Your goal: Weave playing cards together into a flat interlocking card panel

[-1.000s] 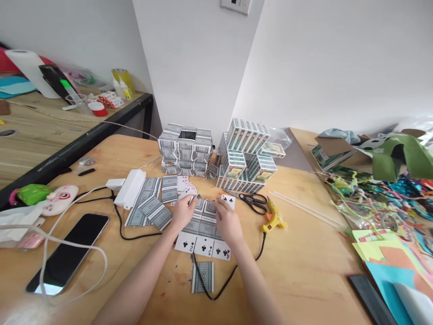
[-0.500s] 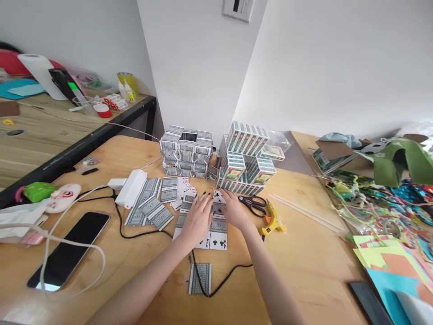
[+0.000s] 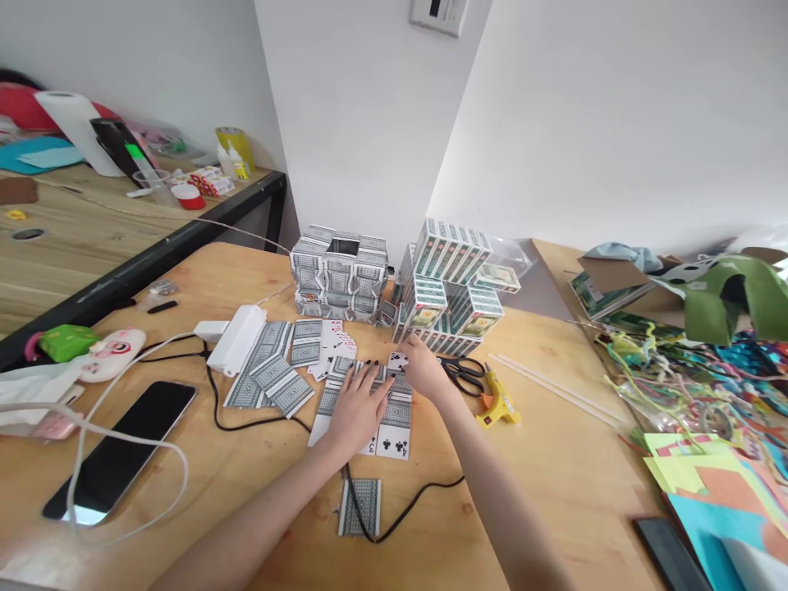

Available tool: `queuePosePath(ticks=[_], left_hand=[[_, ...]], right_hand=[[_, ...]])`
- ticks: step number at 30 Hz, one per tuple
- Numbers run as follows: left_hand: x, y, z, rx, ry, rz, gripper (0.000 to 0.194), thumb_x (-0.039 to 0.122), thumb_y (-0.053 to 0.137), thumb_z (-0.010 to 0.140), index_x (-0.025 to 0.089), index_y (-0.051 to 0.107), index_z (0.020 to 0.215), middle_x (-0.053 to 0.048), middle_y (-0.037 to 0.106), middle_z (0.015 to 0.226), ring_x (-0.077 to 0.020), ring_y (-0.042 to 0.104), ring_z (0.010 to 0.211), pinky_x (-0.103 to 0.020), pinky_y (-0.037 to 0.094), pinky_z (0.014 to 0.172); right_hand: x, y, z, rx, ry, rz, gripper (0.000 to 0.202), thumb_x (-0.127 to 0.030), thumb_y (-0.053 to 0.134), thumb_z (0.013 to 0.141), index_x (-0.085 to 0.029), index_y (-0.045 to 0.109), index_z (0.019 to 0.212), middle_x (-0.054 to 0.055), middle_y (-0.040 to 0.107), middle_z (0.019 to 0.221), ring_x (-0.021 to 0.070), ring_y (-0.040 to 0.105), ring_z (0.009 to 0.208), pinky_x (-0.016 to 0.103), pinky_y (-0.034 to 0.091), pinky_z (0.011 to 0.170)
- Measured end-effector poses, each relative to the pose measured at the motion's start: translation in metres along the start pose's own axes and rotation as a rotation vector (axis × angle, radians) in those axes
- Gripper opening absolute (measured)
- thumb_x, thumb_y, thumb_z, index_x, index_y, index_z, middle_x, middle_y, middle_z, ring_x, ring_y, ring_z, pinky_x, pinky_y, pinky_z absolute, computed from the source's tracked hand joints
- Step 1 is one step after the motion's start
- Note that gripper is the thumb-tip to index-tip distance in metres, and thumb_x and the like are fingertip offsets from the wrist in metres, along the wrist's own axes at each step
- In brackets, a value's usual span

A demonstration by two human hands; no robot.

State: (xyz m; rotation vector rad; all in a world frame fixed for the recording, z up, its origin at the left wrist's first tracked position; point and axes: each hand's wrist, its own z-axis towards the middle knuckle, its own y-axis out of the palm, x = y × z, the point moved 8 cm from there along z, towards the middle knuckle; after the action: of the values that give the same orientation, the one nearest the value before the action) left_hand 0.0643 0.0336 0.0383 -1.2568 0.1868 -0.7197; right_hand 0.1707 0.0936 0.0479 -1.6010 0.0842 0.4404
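Observation:
Several grey-backed playing cards (image 3: 395,412) lie joined edge to edge in a panel on the wooden table, some with clubs faces showing at the near side. My left hand (image 3: 357,406) rests flat on the panel, fingers spread over the card backs. At the panel's far right corner my right hand (image 3: 426,371) has its fingers drawn together on the edge of a clubs playing card (image 3: 397,361); its fingertips are partly hidden. Left of the panel are loose cards (image 3: 283,386) and a fan of face-up cards (image 3: 336,345).
Behind stand a folded-card structure (image 3: 338,275) and stacked card boxes (image 3: 452,283). Black scissors (image 3: 465,373) and a yellow glue gun (image 3: 498,400) lie to the right. A black cord (image 3: 419,499) crosses a single card (image 3: 360,509) in front. A phone (image 3: 123,451) lies left.
My right hand has gone from lying spread on the cards to bunched fingers at the panel's far right corner. My left hand stays on the panel, shifted slightly nearer.

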Motion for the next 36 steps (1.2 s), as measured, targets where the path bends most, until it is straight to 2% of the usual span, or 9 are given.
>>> queuePosePath(ticks=[5,13,19,23,27,33,36], left_hand=[[0.001,-0.002,0.0,0.015,0.002,-0.009,0.034,0.022,0.044,0.085,0.025,0.059,0.115,-0.009,0.055,0.125,-0.0263,0.045,0.119,-0.05,0.028,0.104],[0.001,0.001,-0.001,0.006,-0.007,-0.009,0.034,0.023,0.042,0.086,0.024,0.059,0.116,-0.01,0.054,0.126,-0.0268,0.044,0.121,-0.05,0.026,0.105],[0.001,0.002,-0.001,-0.004,-0.023,-0.011,0.034,0.024,0.043,0.085,0.024,0.058,0.117,-0.01,0.052,0.128,-0.0272,0.043,0.122,-0.051,0.025,0.106],[0.001,0.0,-0.001,0.003,-0.035,-0.024,0.034,0.022,0.044,0.085,0.024,0.058,0.115,-0.009,0.051,0.13,-0.0267,0.041,0.124,-0.051,0.025,0.106],[0.001,-0.002,0.0,-0.001,-0.041,-0.028,0.033,0.019,0.042,0.085,0.024,0.059,0.113,-0.009,0.05,0.131,-0.0265,0.041,0.124,-0.051,0.025,0.106],[0.001,-0.002,0.0,0.012,-0.058,-0.027,0.025,0.017,0.04,0.086,0.019,0.058,0.104,-0.011,0.051,0.129,-0.0255,0.04,0.125,-0.05,0.026,0.106],[-0.001,0.0,0.0,0.011,-0.073,-0.029,0.027,0.018,0.038,0.087,0.015,0.055,0.108,-0.012,0.052,0.128,-0.0246,0.039,0.126,-0.048,0.025,0.107]], right_hand=[[0.0,0.002,-0.006,0.03,0.012,0.01,0.029,0.003,0.044,0.07,-0.015,0.057,0.09,0.009,0.055,0.098,0.0183,0.054,0.091,0.026,0.042,0.078],[0.002,0.013,-0.021,-0.07,0.121,-0.003,0.028,-0.001,0.041,0.078,-0.015,0.053,0.099,0.01,0.064,0.093,0.0189,0.06,0.09,0.025,0.042,0.075],[-0.005,0.015,-0.034,-0.078,0.151,-0.061,0.027,-0.005,0.037,0.082,-0.015,0.053,0.102,0.011,0.065,0.093,0.0199,0.062,0.084,0.027,0.043,0.07],[-0.012,0.016,-0.041,-0.013,0.103,-0.009,0.03,-0.004,0.036,0.081,-0.015,0.052,0.103,0.011,0.064,0.097,0.0192,0.061,0.09,0.027,0.045,0.075],[-0.014,0.018,-0.048,0.08,0.059,0.06,0.041,0.0,0.036,0.077,-0.014,0.048,0.113,0.012,0.062,0.107,0.0196,0.057,0.101,0.03,0.046,0.084],[-0.01,0.031,-0.057,0.183,0.083,0.15,0.053,0.001,0.036,0.074,-0.012,0.042,0.125,0.014,0.055,0.123,0.0201,0.047,0.12,0.035,0.042,0.096],[-0.008,0.04,-0.061,0.205,0.129,0.149,0.052,-0.001,0.035,0.076,-0.009,0.042,0.127,0.017,0.052,0.126,0.0213,0.041,0.126,0.035,0.042,0.098]])
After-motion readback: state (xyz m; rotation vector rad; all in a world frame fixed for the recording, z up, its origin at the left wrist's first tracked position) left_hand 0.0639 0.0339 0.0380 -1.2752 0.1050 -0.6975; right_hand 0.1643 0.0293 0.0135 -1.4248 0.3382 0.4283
